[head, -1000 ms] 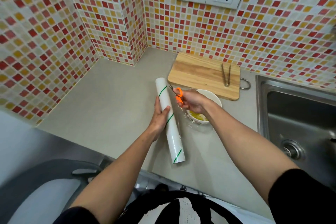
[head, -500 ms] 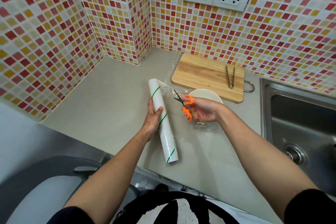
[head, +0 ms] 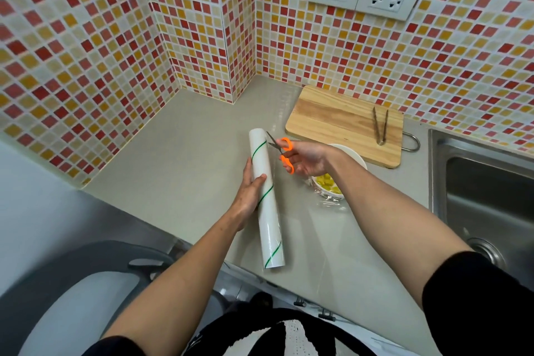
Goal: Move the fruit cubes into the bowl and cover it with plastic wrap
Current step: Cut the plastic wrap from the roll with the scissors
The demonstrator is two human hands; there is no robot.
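My left hand [head: 250,190] grips a white roll of plastic wrap [head: 266,199] with green stripes, held lengthwise above the counter. My right hand [head: 309,159] holds orange-handled scissors [head: 281,150], blades apart and pointing at the far end of the roll. A clear sheet of wrap stretches from the roll toward the white bowl [head: 354,156], which sits under my right forearm. Yellow fruit cubes [head: 326,183] show inside the bowl. Crinkled wrap [head: 332,202] lies at the bowl's near edge.
A wooden cutting board [head: 338,121] lies behind the bowl with metal tongs [head: 380,126] on it. A steel sink [head: 485,188] is set into the counter at the right. Tiled walls close the left and back; the grey counter [head: 179,165] runs left of the roll.
My right hand has carried the scissors from the roll's middle up to its far end. The roll has shifted slightly left and away from the bowl. The fruit in the bowl has come back into sight.
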